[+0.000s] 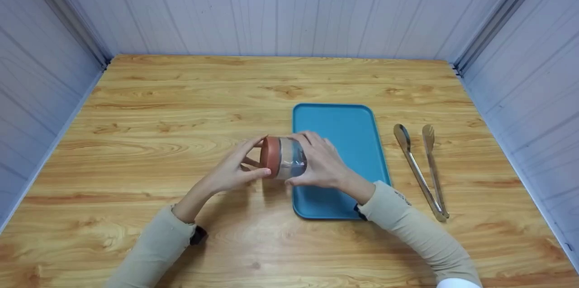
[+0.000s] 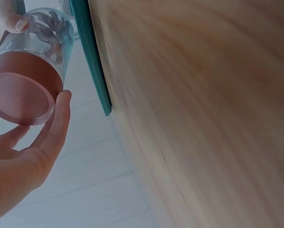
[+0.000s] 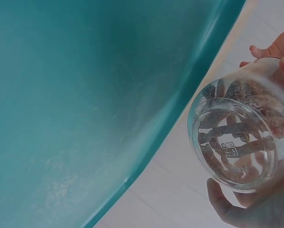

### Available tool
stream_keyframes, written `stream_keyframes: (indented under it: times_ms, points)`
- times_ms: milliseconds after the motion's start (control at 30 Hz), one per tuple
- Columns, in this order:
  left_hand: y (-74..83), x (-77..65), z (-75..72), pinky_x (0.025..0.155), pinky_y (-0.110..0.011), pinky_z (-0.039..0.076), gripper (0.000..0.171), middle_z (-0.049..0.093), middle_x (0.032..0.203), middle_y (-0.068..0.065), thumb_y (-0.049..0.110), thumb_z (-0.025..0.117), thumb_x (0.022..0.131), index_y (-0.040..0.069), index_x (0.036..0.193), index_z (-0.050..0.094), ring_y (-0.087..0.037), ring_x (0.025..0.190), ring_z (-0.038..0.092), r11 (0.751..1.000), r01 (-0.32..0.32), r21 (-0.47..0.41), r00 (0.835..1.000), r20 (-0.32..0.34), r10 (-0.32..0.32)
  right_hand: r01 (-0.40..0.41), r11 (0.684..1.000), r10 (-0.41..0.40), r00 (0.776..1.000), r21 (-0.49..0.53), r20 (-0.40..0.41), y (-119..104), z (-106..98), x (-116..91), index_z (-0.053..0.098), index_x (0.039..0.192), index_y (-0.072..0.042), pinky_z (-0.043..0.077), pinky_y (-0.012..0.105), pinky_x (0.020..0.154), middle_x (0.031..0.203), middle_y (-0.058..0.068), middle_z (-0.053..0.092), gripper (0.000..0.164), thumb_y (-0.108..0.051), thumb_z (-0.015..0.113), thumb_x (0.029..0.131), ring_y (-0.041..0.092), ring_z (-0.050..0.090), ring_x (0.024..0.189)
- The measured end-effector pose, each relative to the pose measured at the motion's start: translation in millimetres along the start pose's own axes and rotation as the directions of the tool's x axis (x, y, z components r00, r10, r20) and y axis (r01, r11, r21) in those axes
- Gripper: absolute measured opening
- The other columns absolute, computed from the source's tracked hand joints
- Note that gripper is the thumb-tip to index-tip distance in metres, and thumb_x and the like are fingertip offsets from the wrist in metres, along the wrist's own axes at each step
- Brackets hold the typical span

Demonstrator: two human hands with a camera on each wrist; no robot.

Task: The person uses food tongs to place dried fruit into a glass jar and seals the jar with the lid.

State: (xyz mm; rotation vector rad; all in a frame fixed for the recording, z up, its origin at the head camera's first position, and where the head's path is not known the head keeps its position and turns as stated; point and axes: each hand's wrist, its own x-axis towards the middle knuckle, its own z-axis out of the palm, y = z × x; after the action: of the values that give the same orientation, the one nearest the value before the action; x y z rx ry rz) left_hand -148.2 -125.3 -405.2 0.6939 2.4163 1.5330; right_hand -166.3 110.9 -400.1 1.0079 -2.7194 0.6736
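Observation:
A clear jar (image 1: 286, 159) with a terracotta-coloured lid (image 1: 270, 157) is held on its side above the table, near the left edge of the blue tray. My left hand (image 1: 233, 168) grips the lid, thumb on the near side and fingers around the far side. Around the glass body curls my right hand (image 1: 323, 161), partly over the tray. The left wrist view shows the flat top of the lid (image 2: 21, 97) with fingertips at its rim. In the right wrist view the round glass base (image 3: 237, 142) faces the camera, and dark mottled shapes show through it.
The blue rectangular tray (image 1: 337, 132) lies on the wood-grain table (image 1: 135, 143), partly beneath my right forearm. To its right lie metal tongs (image 1: 421, 178), spread apart, their hinge end toward me. Pale panel walls (image 1: 271, 7) close off the back and both sides.

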Motion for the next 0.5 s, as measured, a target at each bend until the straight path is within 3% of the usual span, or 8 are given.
stream_keyframes:
  times_ms: [167, 333, 500]
  points:
    - [1.8, -1.0, -1.1, 0.071, -0.035, 0.049, 0.078, 0.037, 0.13, -0.013, 0.026, 0.07, 0.076, 0.022, 0.14, 0.023, -0.026, 0.089, 0.057, 1.0, -0.004, -0.025, 0.999, 0.037, 0.005, 0.0, 1.0, 0.0, 1.0, -0.005, -0.002, 0.4, 0.1, -0.3, 0.043, 0.126, -0.012, 0.037, 0.04, 0.074, 0.116, 0.004, 0.045, 0.093, -0.059, 0.073, 0.052, 0.017, 0.041, 0.103]
    - [20.9, -5.3, -3.4, 0.072, -0.04, 0.048, 0.077, 0.032, 0.132, -0.02, 0.008, 0.069, 0.077, 0.007, 0.139, 0.023, -0.035, 0.096, 0.053, 0.995, -0.061, -0.075, 0.995, 0.073, 0.067, 0.005, 1.0, -0.005, 1.0, -0.007, 0.003, 0.3, 0.3, -0.8, 0.042, 0.127, -0.012, 0.037, 0.041, 0.075, 0.116, 0.005, 0.045, 0.092, -0.058, 0.073, 0.053, 0.018, 0.041, 0.103]
    - [31.0, -6.5, -4.3, 0.075, -0.046, 0.046, 0.075, 0.029, 0.133, -0.021, 0.002, 0.067, 0.076, 0.003, 0.137, 0.023, -0.038, 0.101, 0.05, 0.991, -0.08, -0.111, 0.991, 0.099, 0.091, 0.008, 1.0, -0.008, 1.0, -0.012, 0.002, 0.2, 0.2, -1.3, 0.042, 0.126, -0.012, 0.037, 0.042, 0.076, 0.116, 0.005, 0.045, 0.09, -0.057, 0.072, 0.054, 0.018, 0.041, 0.104]
